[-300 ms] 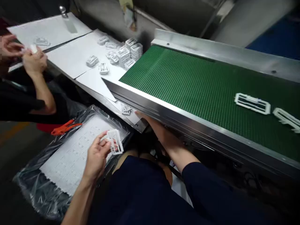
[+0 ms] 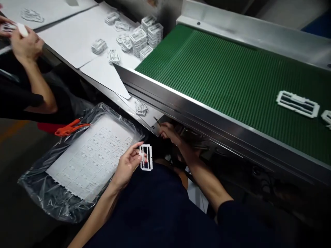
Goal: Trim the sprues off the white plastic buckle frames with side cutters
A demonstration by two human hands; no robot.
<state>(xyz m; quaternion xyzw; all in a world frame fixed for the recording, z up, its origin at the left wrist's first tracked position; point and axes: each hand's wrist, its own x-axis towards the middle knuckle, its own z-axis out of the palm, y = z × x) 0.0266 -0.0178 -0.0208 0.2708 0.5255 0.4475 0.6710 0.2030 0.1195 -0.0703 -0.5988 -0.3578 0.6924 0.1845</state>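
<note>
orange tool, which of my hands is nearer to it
Left. The left hand, holding a white frame, is right of the orange tool and lower in view; the right hand is farther right.

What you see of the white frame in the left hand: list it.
The white frame looks like thin plastic: roughly rectangular, its long openings divided by a slim bar, its outline notched. Its long sides run up and down the picture; the left hand grips one of them with thumb and fingers, dark clothing beyond.
</note>
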